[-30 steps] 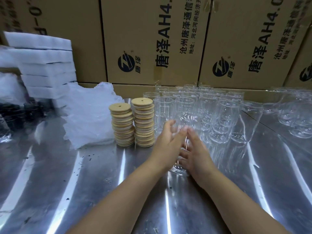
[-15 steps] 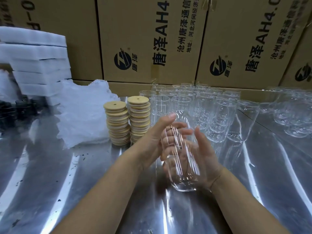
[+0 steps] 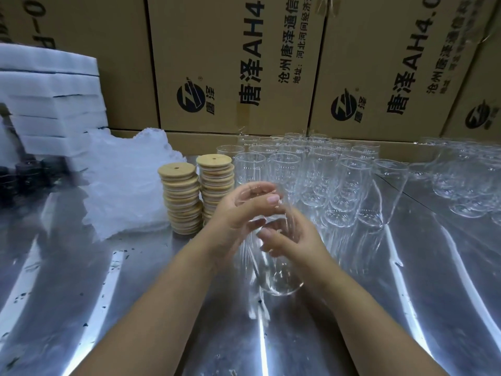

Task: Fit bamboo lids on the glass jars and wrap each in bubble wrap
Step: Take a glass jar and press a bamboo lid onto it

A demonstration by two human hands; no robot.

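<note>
Jar (image 3: 271, 256) in both my hands, above the steel table (image 3: 113, 308), no lid on it yet.

My left hand (image 3: 233, 221) wraps the upper wall, fingers clenched round the glass just under the open rim, while my right hand (image 3: 295, 240) grips the far side lower down; 2 holds because smooth glass would likely slip from 1. I keep it close in front of me, mouth up and tilted slightly away, clear of the other jars (image 3: 325, 180) packed together at the back, so nothing knocks. The 2 stacks of lids (image 3: 198, 194) stand just left of my left hand, near enough, I judge, to take 1 next. Bubble wrap (image 3: 127, 183) lies heaped beyond the lids to the left, with foam slabs (image 3: 51, 104) piled behind it and cartons (image 3: 238, 63) walling the back.
</note>
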